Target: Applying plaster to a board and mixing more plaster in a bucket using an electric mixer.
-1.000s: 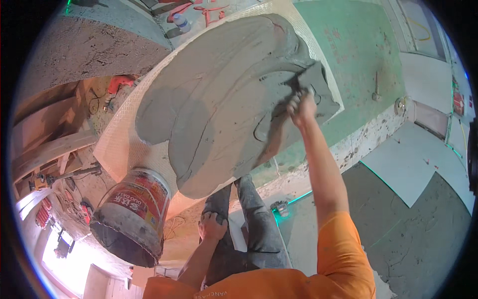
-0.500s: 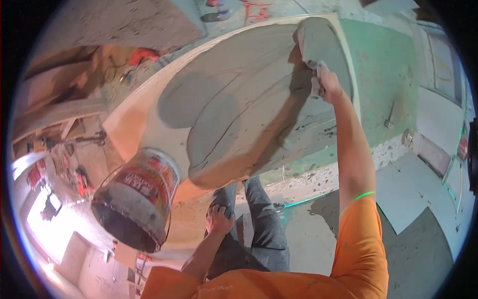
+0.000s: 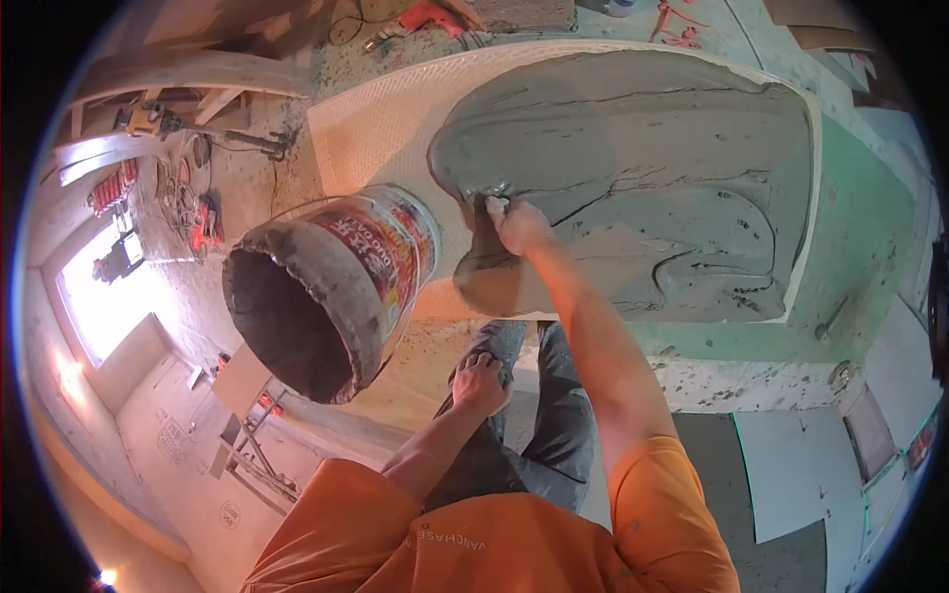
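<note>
My right hand point(image 3: 525, 229) is closed round the handle of a trowel point(image 3: 493, 205), at the left edge of a spread of wet grey mortar point(image 3: 613, 128). The trowel's blade is mostly lost against the dark mortar. Under the mortar lies a large pale panel point(image 3: 371, 133) with a fine textured grid, bare on its left part. My left hand point(image 3: 481, 383) rests on my knee, holding nothing, its fingers spread over the dark trousers. Left of the trowel is a mortar-crusted bucket point(image 3: 390, 232) with a red label, its dark mouth turned toward the lower left.
Beyond the panel lie a red power drill point(image 3: 432, 18) and red straps point(image 3: 680, 25). A yellow power tool point(image 3: 148, 121) with a long shaft is at the far left. Green flooring point(image 3: 850, 198) borders the panel on the right, with light boards point(image 3: 791, 474) nearer me.
My right hand and the trowel have swept from the mortar's far right end to its left edge. The view has shifted. My left hand stays on my knee.
</note>
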Available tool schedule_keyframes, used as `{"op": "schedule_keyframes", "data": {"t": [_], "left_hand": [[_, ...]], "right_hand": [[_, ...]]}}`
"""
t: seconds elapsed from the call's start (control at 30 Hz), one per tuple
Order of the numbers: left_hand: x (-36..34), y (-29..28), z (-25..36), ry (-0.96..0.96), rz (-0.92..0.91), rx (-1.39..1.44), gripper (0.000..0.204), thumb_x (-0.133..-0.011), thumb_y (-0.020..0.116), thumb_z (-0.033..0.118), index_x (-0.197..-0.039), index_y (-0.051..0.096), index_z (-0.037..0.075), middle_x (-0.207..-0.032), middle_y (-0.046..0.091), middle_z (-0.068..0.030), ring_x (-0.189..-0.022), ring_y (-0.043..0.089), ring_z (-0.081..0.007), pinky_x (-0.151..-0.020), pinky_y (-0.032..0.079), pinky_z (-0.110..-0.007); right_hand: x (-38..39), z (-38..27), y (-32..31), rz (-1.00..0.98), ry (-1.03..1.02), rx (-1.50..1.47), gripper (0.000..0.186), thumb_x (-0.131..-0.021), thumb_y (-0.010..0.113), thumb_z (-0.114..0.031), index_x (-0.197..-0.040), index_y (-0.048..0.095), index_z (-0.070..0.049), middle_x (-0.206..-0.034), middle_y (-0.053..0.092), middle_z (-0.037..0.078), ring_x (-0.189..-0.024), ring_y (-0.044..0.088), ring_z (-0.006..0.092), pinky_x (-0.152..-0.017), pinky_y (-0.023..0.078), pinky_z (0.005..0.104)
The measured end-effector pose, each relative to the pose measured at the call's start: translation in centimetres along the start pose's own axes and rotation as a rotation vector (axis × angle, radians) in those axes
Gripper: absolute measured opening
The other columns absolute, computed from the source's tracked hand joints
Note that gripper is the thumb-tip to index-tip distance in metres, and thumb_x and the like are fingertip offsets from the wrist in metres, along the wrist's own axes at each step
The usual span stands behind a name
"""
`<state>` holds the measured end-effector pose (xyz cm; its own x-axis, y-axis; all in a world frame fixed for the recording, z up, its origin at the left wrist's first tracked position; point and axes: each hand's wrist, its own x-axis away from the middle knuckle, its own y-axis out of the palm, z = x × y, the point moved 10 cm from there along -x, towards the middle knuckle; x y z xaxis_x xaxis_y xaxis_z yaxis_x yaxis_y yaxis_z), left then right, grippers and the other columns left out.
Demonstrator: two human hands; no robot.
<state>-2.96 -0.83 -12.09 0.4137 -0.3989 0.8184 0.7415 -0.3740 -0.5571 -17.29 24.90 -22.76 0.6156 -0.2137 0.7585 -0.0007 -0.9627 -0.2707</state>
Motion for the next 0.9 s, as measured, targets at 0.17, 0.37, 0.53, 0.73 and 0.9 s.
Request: {"op": "schedule_keyframes", "data": {"t": [0.17, 0.37, 0.53, 0.73, 0.9], "left_hand": [[0.7, 0.2, -2.1, -0.039, -0.012, 0.053, 0.051, -0.078, 0.071, 0.042, -0.118, 0.071, 0.01, -0.133, 0.06, -0.0131, -0.129, 0.052, -0.0342, -0.109, 0.042, -0.048], [2.7, -1.1, -2.6, 0.04, 0.077, 0.095, 0.07, -0.078, 0.073, 0.044, -0.139, 0.058, 0.014, -0.142, 0.056, -0.0134, -0.138, 0.045, -0.0357, -0.111, 0.04, -0.05], [6.6, 2.3, -8.4, -0.057, -0.049, 0.268, 0.082, -0.08, 0.074, 0.044, -0.152, 0.043, 0.02, -0.143, 0.058, -0.0144, -0.138, 0.047, -0.0387, -0.11, 0.042, -0.05], [12.5, 0.0, -14.1, -0.213, -0.314, 0.495, 0.072, -0.081, 0.073, 0.042, -0.147, 0.051, 0.024, -0.131, 0.066, -0.0154, -0.123, 0.061, -0.0374, -0.103, 0.049, -0.047], [18.0, -1.6, -21.8, -0.364, -0.1, 0.729, 0.062, -0.084, 0.07, 0.046, -0.138, 0.061, 0.017, -0.121, 0.07, -0.0187, -0.114, 0.066, -0.0366, -0.098, 0.052, -0.045]], "right_hand": [[5.9, -2.8, 0.7, -0.057, -0.031, 0.255, 0.061, -0.102, 0.041, -0.056, -0.113, 0.071, -0.003, -0.115, 0.069, 0.028, -0.113, 0.065, 0.0435, -0.099, 0.05, 0.0531], [9.8, 6.4, -1.7, 0.04, 0.105, 0.43, 0.047, -0.101, 0.043, -0.053, -0.129, 0.064, -0.022, -0.132, 0.064, 0.016, -0.119, 0.061, 0.0415, -0.099, 0.049, 0.0528], [16.9, 4.8, -3.1, 0.225, 0.007, 0.511, 0.044, -0.1, 0.048, -0.045, -0.138, 0.056, -0.024, -0.134, 0.06, 0.019, -0.119, 0.06, 0.0403, -0.098, 0.05, 0.0488], [16.0, -1.2, 5.6, 0.013, 0.089, -0.363, 0.054, -0.099, 0.049, -0.057, -0.142, 0.054, -0.025, -0.136, 0.061, 0.012, -0.123, 0.059, 0.0352, -0.094, 0.05, 0.0484], [14.6, -9.8, 12.6, -0.233, 0.444, -1.277, 0.056, -0.1, 0.047, -0.058, -0.139, 0.054, -0.019, -0.124, 0.066, 0.008, -0.11, 0.065, 0.0293, -0.094, 0.051, 0.0454]]}}
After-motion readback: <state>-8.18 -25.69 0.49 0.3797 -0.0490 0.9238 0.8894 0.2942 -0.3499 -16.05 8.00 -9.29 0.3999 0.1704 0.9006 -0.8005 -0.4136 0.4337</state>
